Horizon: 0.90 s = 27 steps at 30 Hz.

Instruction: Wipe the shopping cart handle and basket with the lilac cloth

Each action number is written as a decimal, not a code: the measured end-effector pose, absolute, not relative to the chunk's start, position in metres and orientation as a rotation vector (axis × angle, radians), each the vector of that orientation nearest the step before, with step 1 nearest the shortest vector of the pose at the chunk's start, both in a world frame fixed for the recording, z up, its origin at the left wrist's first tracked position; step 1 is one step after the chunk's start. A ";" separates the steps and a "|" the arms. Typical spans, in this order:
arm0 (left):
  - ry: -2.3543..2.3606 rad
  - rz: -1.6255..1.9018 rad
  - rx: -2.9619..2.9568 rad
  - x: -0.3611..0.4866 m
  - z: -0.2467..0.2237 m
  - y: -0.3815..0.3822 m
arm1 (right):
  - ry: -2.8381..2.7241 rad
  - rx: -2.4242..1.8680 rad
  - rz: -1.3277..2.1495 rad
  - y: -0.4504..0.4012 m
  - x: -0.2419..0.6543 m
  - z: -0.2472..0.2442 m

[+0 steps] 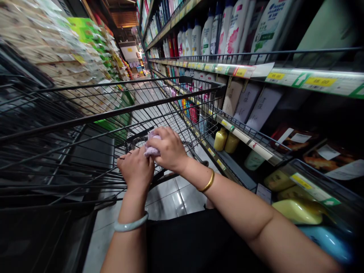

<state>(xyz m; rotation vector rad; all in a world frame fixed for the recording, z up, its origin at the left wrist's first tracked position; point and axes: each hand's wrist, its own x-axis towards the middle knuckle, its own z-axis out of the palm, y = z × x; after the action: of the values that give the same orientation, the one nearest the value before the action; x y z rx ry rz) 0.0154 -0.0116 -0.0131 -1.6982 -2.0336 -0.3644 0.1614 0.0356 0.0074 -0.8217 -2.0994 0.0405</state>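
A black wire shopping cart [113,100] fills the middle and left of the head view. My left hand [137,168], with a pale bangle at the wrist, has its fingers wrapped over the cart's near edge. Right beside it, my right hand [170,148], with a gold bangle on the wrist, closes around a crumpled light purple cloth [152,144]. The two hands touch or nearly touch. Part of the cloth shows between the fingers of my right hand; the rest is hidden.
Shelves with bottles [233,28] and price labels [315,80] run along the right. Stacked packaged goods [54,57] stand on the left, beside a green bin [121,117]. A tiled floor [167,197] shows below the cart, and an aisle stretches ahead.
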 end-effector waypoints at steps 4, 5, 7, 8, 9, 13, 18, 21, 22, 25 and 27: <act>-2.049 -0.372 -1.715 0.013 -0.013 -0.011 | -2.155 -0.778 0.024 0.030 0.156 0.004; -2.049 -0.364 -1.708 0.013 -0.013 -0.011 | -2.147 -0.781 0.039 0.030 0.156 0.004; -2.044 -0.336 -1.699 0.013 -0.013 -0.010 | -2.111 -0.794 0.068 0.030 0.158 0.006; -2.040 -0.324 -1.693 0.014 -0.013 -0.010 | -2.087 -0.802 0.074 0.030 0.159 0.007; -2.037 -0.317 -1.689 0.014 -0.013 -0.010 | -2.068 -0.811 0.075 0.030 0.159 0.008; -2.030 -0.335 -1.697 0.015 -0.013 -0.011 | -2.119 -0.849 0.026 0.029 0.158 0.010; -2.034 -0.351 -1.685 0.015 -0.012 -0.012 | -2.175 -0.879 0.071 0.029 0.160 0.014; -2.036 -0.316 -1.677 0.016 -0.011 -0.012 | -2.086 -0.842 0.108 0.030 0.165 0.022; -2.030 -0.312 -1.681 0.016 -0.011 -0.012 | -2.056 -0.837 0.091 0.030 0.166 0.024; -2.021 -0.301 -1.680 0.017 -0.012 -0.012 | -2.028 -0.851 0.045 0.032 0.168 0.026; -2.026 -0.299 -1.670 0.016 -0.012 -0.012 | -2.089 -0.876 0.035 0.033 0.167 0.024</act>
<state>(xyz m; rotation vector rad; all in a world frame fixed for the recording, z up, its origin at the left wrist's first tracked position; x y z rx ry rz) 0.0165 -0.0118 -0.0124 -1.6696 -2.0261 -0.2991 0.1667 0.0333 0.0237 -0.8760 -2.0892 0.0346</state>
